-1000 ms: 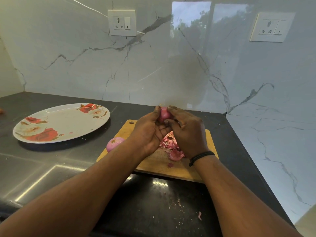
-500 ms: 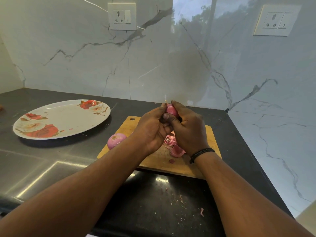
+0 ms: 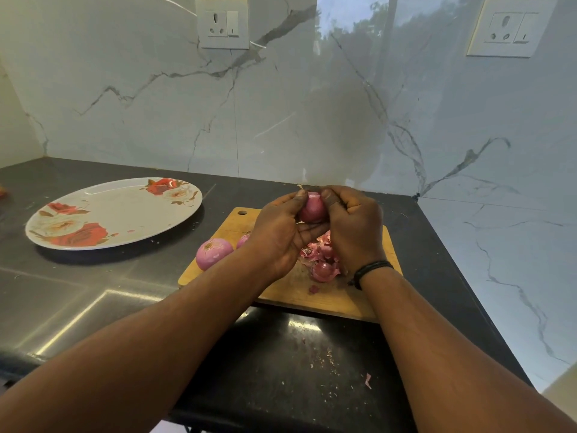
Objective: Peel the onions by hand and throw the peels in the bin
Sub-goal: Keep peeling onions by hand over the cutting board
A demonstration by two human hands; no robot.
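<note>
Two hands are wrapped round one red onion (image 3: 313, 208), which is held up in the air over the far part of the cutting board (image 3: 315, 295). The onion is cradled by the left hand (image 3: 279, 234), fingers curled underneath and thumb laid along its left side. It is pinched from the right by the right hand (image 3: 354, 228), thumb pressed against the top of the bulb and fingers folded in. A pale dry tip (image 3: 300, 187) is seen poking up just beside the left thumb. A dark band (image 3: 370, 270) is worn on the right wrist.

Below the hands, a heap of pink peels (image 3: 321, 260) is spread on the board, with one small scrap (image 3: 313, 289) lying apart nearer the front. At the board's left edge a peeled onion (image 3: 214, 254) is resting, partly over the rim, and just beside it a second one (image 3: 243, 240) is half hidden behind the left wrist.

The board is laid on a dark worktop (image 3: 93, 295), where crumbs of skin are scattered in front and a pink flake (image 3: 368, 380) is lying near the front edge. Well to the left, a white plate with red roses (image 3: 114, 212) is set. Behind everything a marbled wall (image 3: 312, 104) is seen, with a socket (image 3: 222, 22) up on the left and another socket (image 3: 512, 31) on the right.
</note>
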